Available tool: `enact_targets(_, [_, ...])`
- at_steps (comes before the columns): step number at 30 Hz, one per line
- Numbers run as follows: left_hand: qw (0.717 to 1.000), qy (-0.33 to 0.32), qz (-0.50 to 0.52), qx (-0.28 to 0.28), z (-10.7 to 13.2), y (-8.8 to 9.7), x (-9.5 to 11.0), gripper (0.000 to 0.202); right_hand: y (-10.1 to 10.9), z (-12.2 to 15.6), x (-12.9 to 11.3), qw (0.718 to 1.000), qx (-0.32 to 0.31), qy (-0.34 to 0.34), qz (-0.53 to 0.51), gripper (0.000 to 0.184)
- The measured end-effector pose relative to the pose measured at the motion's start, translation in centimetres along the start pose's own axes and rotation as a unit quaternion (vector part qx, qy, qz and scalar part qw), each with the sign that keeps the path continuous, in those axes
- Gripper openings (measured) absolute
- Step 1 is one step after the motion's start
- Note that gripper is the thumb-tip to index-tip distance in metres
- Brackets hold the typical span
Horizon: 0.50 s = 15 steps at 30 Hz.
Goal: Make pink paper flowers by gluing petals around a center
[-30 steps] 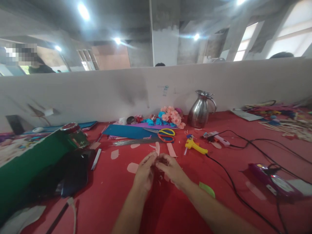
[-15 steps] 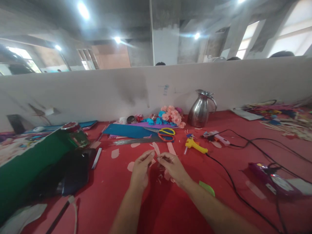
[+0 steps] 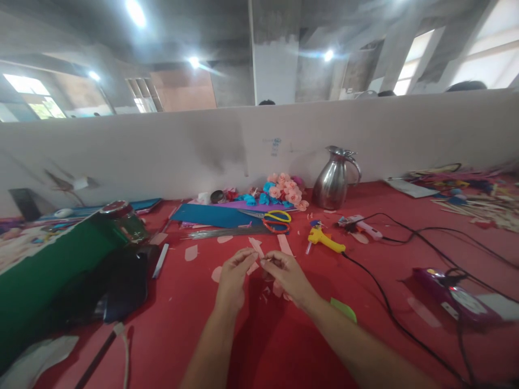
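Note:
Between my two hands is a narrow pink paper strip, pinched at its lower end. My left hand is closed, with thumb and forefinger on the strip from the left. From the right, my right hand closes its thumb and fingers on the same piece. Just beyond my right hand lies another pink strip on the red table. Pink cut petals and small scraps lie about both hands. Scissors with yellow and red handles rest farther back on blue paper.
A yellow glue gun lies to the right, its cord running toward a purple power strip. Behind stand a steel jug and a pile of pink paper flowers. At left are a glass jar and a green board.
The pink strip's top has tilted a little to the left between my fingers. Both hands keep their pinch in nearly the same place.

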<state>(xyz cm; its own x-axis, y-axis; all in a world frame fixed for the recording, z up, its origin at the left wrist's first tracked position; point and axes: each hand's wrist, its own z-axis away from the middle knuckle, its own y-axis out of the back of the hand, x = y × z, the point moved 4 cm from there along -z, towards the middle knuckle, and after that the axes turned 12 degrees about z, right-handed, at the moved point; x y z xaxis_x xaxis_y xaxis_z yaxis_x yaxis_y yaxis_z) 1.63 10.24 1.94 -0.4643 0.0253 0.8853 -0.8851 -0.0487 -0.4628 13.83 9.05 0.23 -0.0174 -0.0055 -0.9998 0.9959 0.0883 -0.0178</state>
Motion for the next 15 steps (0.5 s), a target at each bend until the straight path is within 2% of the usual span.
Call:
enact_targets(9, [1.000,0.014,0.008,0.026,0.22,-0.18,0.31,0.015,0.27,-0.04,-0.04,1.000,0.020,0.000,0.022,0.024])
enact_targets(15, [1.000,0.015,0.007,0.023,0.10,-0.02,0.20,0.013,0.27,-0.14,0.09,1.000,0.011,0.007,0.028,0.022])
